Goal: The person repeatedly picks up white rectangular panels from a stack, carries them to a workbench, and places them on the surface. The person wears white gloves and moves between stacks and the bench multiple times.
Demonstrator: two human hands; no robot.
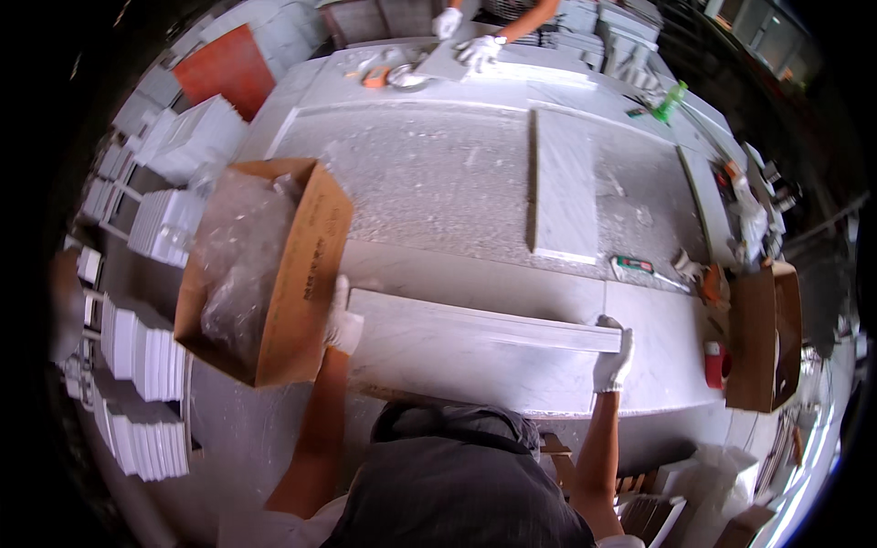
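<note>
Before me lies a small stack of long, narrow white marble slabs, running left to right along the table's near side. My left hand, in a white glove, is at the stack's left end, fingers pointing away from me beside the cardboard box. The right end is gripped by my right hand, also gloved, with fingers bent round the edge. Both hands hold the stack between them. How far the left fingers reach under the slabs is hidden.
A cardboard box with clear plastic wrap stands left; another box stands right, beside red tape. Beyond lie a marble slab and a green-handled screwdriver. Across the table, another person's gloved hands touch a slab.
</note>
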